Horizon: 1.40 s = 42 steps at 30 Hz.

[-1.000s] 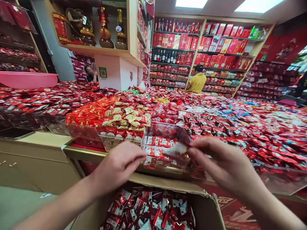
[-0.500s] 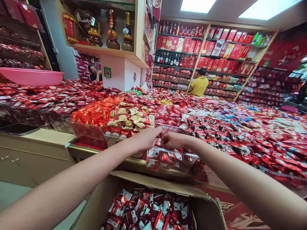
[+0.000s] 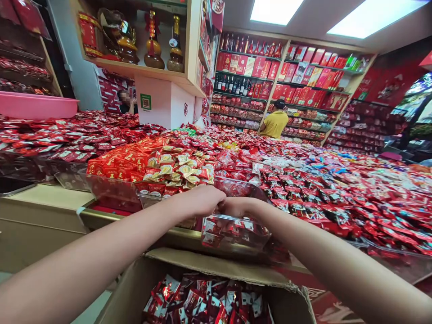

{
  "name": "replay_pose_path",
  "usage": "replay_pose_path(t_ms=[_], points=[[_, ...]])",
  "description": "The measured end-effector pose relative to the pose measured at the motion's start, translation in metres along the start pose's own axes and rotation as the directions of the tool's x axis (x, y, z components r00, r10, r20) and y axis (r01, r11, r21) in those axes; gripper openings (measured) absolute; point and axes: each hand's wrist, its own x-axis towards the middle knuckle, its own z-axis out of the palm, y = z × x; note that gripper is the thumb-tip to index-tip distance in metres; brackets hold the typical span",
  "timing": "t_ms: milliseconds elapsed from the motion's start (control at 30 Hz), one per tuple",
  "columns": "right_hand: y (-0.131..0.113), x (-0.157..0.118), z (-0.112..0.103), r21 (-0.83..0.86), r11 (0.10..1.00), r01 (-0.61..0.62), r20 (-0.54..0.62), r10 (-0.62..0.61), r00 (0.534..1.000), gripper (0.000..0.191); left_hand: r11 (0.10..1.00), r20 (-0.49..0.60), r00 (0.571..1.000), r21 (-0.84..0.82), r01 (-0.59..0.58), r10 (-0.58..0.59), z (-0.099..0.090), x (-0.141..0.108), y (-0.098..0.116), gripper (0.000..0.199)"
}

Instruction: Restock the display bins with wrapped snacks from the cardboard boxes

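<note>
My left hand [image 3: 211, 199] and my right hand [image 3: 238, 207] meet inside a clear plastic bin [image 3: 236, 240], close together above its low layer of red-and-white wrapped candies [image 3: 225, 227]. Both have their fingers curled inward and pointing down; whatever is between them is hidden by the knuckles. Below my forearms stands an open cardboard box [image 3: 219, 267] holding many red-and-white candy packets [image 3: 199, 299]. Left of the bin, a heap of gold-and-red packets [image 3: 184, 168] rises beside orange-red packets [image 3: 116, 159].
Heaped candy bins [image 3: 324, 211] stretch away to the right and back. A pink basin [image 3: 37, 105] sits on the left heap, and a dark flat device [image 3: 15, 185] lies on the counter [image 3: 64, 198]. A person in a yellow top [image 3: 275, 123] stands by the far shelves.
My hands have come closer together, and the right one has shifted slightly lower within the bin. The view has turned a little to the right.
</note>
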Motion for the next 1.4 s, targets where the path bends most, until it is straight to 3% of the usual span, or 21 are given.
replay_pose_path(t_ms=[133, 300, 400, 600, 733, 833, 1200, 1400], points=[[-0.006, -0.003, 0.001, 0.016, 0.999, -0.028, 0.08, 0.026, 0.996, 0.008, 0.999, 0.038, 0.998, 0.003, -0.046, 0.045, -0.009, 0.0, 0.005, 0.025], [-0.022, -0.02, -0.016, -0.039, 0.999, -0.038, -0.038, 0.036, 0.999, 0.013, 0.996, 0.127, 0.991, 0.064, -0.056, 0.047, -0.025, 0.004, 0.021, 0.025], [-0.022, -0.033, -0.027, -0.023, 0.994, -0.109, -0.034, 0.108, 0.994, 0.015, 0.996, 0.228, 0.973, 0.071, -0.045, 0.028, -0.023, 0.017, 0.026, 0.022], [0.003, -0.032, -0.029, 0.099, 0.969, -0.225, 0.193, 0.203, 0.96, 0.016, 0.994, 0.5, 0.86, -0.026, -0.107, 0.106, -0.002, 0.055, 0.017, 0.026], [0.006, -0.031, -0.022, 0.129, 0.956, -0.264, 0.315, 0.213, 0.925, 0.023, 0.989, 0.604, 0.784, -0.092, -0.113, 0.146, 0.006, 0.061, 0.013, 0.032], [0.006, -0.032, -0.021, 0.131, 0.95, -0.283, 0.355, 0.221, 0.908, 0.027, 0.99, 0.641, 0.755, -0.112, -0.085, 0.137, 0.011, 0.063, 0.011, 0.037], [0.019, -0.026, -0.023, 0.216, 0.936, -0.277, 0.405, 0.173, 0.898, 0.034, 0.999, 0.603, 0.797, -0.047, 0.008, 0.022, 0.014, 0.061, 0.013, 0.04], [0.013, -0.033, -0.02, 0.295, 0.905, -0.308, 0.438, 0.158, 0.885, 0.033, 0.993, 0.604, 0.796, -0.115, 0.027, 0.048, 0.022, 0.064, 0.011, 0.037]])
